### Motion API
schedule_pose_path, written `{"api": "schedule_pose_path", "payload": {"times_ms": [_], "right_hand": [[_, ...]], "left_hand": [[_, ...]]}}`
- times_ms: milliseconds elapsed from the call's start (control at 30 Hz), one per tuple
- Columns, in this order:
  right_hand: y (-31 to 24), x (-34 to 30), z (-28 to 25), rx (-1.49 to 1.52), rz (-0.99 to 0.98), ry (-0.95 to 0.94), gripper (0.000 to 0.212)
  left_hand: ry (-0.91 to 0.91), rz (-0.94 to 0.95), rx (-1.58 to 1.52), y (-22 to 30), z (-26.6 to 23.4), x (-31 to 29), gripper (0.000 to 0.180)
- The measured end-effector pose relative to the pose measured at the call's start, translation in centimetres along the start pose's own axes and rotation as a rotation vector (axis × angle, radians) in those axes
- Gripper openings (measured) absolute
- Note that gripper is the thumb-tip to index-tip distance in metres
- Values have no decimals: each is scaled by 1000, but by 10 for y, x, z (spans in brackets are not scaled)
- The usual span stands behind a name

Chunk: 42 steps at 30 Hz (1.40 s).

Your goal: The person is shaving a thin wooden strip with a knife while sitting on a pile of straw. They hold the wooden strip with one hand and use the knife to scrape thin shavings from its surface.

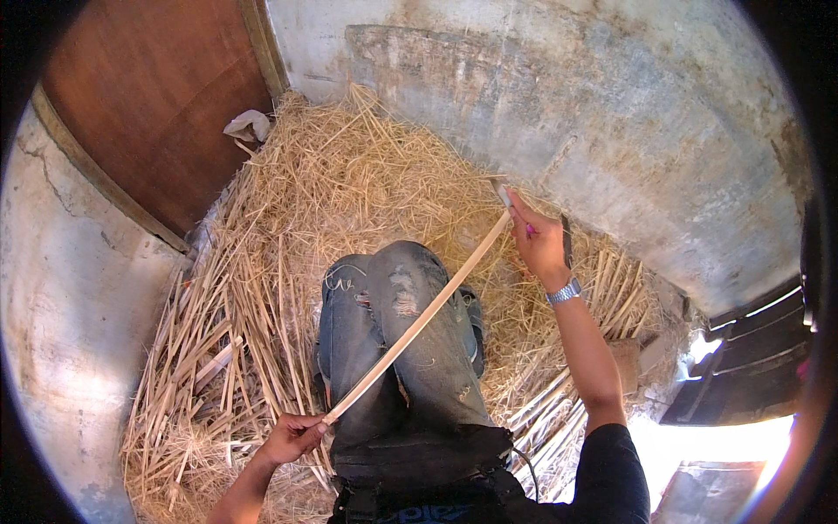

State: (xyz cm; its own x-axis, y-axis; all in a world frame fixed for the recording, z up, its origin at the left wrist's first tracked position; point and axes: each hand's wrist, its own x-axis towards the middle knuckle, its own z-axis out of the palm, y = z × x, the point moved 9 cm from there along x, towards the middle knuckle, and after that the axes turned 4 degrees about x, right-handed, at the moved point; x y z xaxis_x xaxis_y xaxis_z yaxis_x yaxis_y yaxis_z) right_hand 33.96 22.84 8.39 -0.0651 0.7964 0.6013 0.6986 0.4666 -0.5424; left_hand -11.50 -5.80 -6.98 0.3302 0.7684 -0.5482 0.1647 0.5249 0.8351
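A long, pale bamboo strip (pixel 419 321) runs diagonally across my knees, from lower left to upper right. My left hand (pixel 297 437) pinches its lower end between thumb and fingers. At the upper end, my right hand (pixel 539 243) is closed around a knife, whose flat metal blade (pixel 501 190) points up and left beside the strip's tip. A bit of pink shows between the right fingers; most of the handle is hidden in the grip. I cannot tell whether the blade touches the strip.
Thin shavings (pixel 349 166) cover the floor ahead. Piled strips (pixel 223 358) lie on my left, with more strips (pixel 546 428) on my right. A stained wall (pixel 594 113), a brown door (pixel 157 96) and a white plastic bag (pixel 248 126) stand around the heap.
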Motion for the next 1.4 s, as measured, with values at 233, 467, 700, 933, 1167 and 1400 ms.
{"api": "schedule_pose_path", "payload": {"times_ms": [233, 467, 700, 933, 1167, 1400], "right_hand": [[37, -61, 35, 207, 70, -147, 33], [-96, -125, 60, 648, -62, -222, 42], [-59, -77, 37, 112, -58, -129, 30], [11, -35, 9, -76, 130, 202, 33], [-38, -72, 32, 226, -40, -105, 25], [12, -34, 17, 267, 43, 39, 29]], "left_hand": [[27, 81, -32, 2, 3, 13, 26], [-1, 67, 17, -4, 13, 15, 28], [219, 369, 486, 9, -4, 9, 26], [293, 488, 559, 2, 2, 11, 25], [296, 416, 497, -8, 7, 9, 27], [287, 373, 530, -1, 3, 13, 26]]}}
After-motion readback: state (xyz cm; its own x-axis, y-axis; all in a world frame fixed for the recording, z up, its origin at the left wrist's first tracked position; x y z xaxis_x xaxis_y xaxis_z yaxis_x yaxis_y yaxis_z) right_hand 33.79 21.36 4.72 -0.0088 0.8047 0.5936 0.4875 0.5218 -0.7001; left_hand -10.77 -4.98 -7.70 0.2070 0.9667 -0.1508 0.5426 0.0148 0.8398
